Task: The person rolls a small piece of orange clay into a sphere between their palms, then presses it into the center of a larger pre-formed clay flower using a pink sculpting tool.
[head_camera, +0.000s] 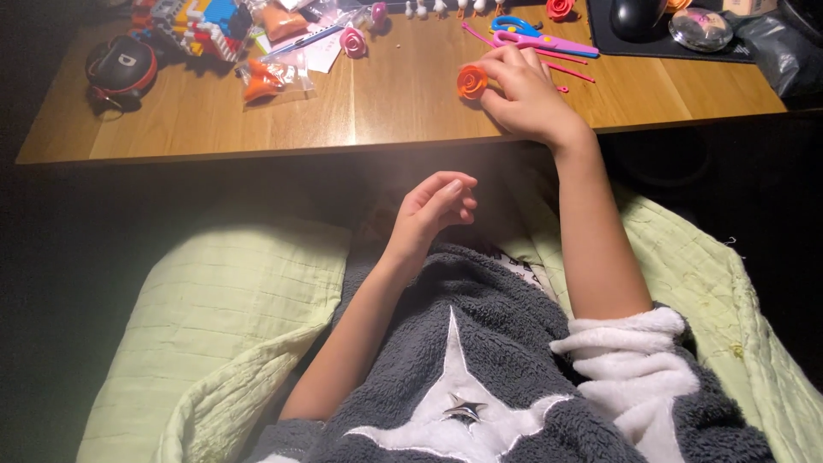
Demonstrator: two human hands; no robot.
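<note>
We look down from head height at a wooden desk [377, 103] across the top of the view and our own lap below it. Our right hand [523, 94] rests on the desk at about one o'clock, fingers curled, pinching a small orange rose [471, 81] between thumb and fingertips; the rose sits on the wood at the hand's nine o'clock side, touching it. Our left hand [437, 206] hangs in the air below the desk edge, near the centre of the view, loosely curled and holding nothing, well apart from the rose. Just beyond the right hand, at its twelve o'clock, lie pink and blue scissors [540, 36] and thin pink strips [566, 62]. A pink rose [352, 41] lies at eleven o'clock from the orange one, and a red rose [560, 9] sits at the desk's far edge. At ten o'clock there are plastic bags [270, 75] with orange pieces, and a toy block model [201, 26] beyond them. A dark round case [120, 69] sits at the far left. At two o'clock a mouse [639, 17] rests on a black pad [669, 47]. We wear a grey fleece top [506, 360] with a white star, and a pale green quilt [240, 317] lies on both sides of us.
</note>
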